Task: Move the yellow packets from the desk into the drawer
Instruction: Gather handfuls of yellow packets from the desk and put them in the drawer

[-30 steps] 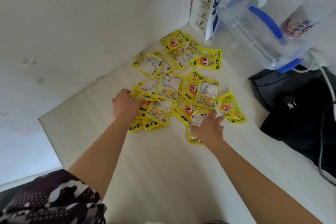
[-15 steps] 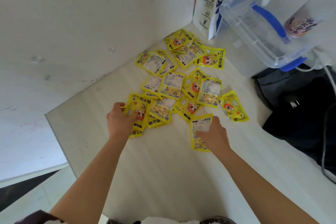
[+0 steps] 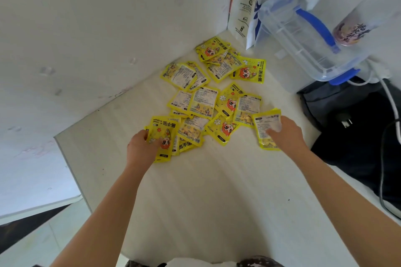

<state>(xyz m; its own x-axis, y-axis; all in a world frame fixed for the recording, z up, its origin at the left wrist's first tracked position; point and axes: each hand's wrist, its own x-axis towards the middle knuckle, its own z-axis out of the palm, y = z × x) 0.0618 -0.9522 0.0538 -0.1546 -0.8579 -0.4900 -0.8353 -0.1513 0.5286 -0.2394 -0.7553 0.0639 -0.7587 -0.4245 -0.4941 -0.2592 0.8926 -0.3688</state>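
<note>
Desk (image 3: 195, 212) w/ pale top: near part bare, far corner cluttered. No drawer in view, so can't tell if any packets are in it yet; judging by what's left, task looks early.

Yellow packets (image 3: 204, 102), approx two dozen, lie overlapped in a loose spread just beyond both sets of fingertips, running back toward the wall corner. Past the spread, well apart from the fingers: clear tub w/ blue handle (image 3: 303, 34), and a dark bag (image 3: 351, 128) off to the right of the right-side fingers.

Left hand (image 3: 141, 147): fingers curled round the near edge of a small stack, face-up cartoon packet (image 3: 162, 136) on top, thumb over it, so gripping that stack.

Right hand (image 3: 284, 131): fingers bent onto one back-side-up packet (image 3: 263, 130); seems pinched and lifted slightly, but underside hidden, can't confirm.

Left to do: nearly all. Gather the rest, carry to drawer.
</note>
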